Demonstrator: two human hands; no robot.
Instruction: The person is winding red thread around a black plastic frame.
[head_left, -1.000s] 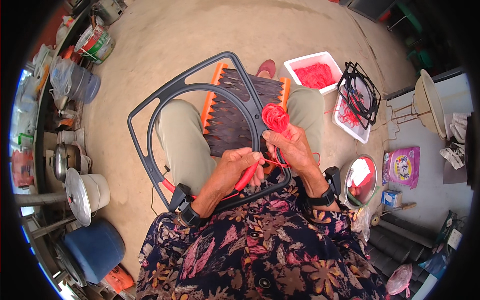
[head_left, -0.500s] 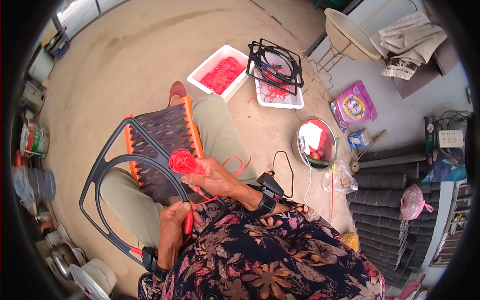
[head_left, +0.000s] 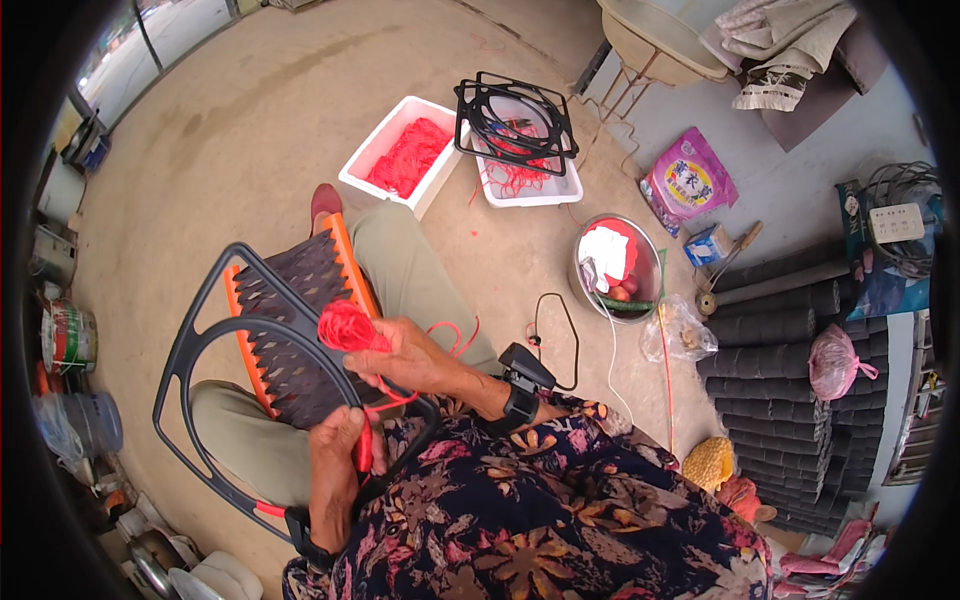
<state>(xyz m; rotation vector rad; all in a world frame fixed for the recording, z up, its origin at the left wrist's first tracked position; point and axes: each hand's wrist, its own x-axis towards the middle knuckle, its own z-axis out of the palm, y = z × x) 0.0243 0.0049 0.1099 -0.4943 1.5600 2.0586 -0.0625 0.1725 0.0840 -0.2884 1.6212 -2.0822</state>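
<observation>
A black frame [head_left: 298, 306] with curved inner bars lies across my lap. My left hand [head_left: 335, 455] is closed around its near inner bar, where red cord [head_left: 363, 446] is wound in a tight band. My right hand [head_left: 405, 358] holds a looped bundle of red cord [head_left: 347, 327] just above the frame. A strand runs from below that hand toward the wound band, and a loose loop trails to the right. Another short red band [head_left: 270, 509] shows on the frame's lower left. Behind the frame sits a stool with an orange edge and woven dark seat [head_left: 300, 375].
Ahead on the floor stand a white tub [head_left: 352, 180] of red cord and a second white tub [head_left: 535, 197] with black frames on top. A metal bowl [head_left: 578, 270] with vegetables sits to the right, near a purple bag [head_left: 690, 185] and stacked dark rolls [head_left: 765, 430].
The whole view has shifted, so the tubs and bowl appear farther left. Both hands keep nearly the same places on and over the frame, with the same cord bundle held.
</observation>
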